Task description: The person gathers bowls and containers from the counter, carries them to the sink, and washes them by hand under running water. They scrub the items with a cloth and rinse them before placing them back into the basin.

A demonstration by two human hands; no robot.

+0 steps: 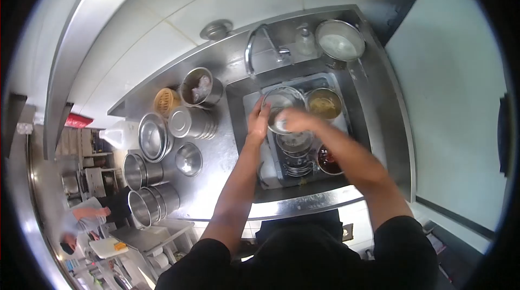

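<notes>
Over the sink (364, 173), my left hand (258, 121) grips the rim of a round metal bowl (284, 95). My right hand (298, 121), smeared by motion, is closed inside the lower part of that bowl. Something whitish shows at its fingers, too blurred to name. Just beneath is a metal pot (295, 145) with cloudy water. Beside it stand a pot with yellowish liquid (325, 104) and one with reddish-brown contents (328, 160), partly hidden by my right forearm. The faucet (250, 54) arches above the bowl.
Stacked metal pots (145, 206), lids (153, 137), a pot holding crumpled plastic (201, 87) and a bamboo steamer (166, 101) crowd the left counter. A soap bottle (305, 40) and a large pot (340, 43) stand behind the sink. Another person (89, 212) is far left.
</notes>
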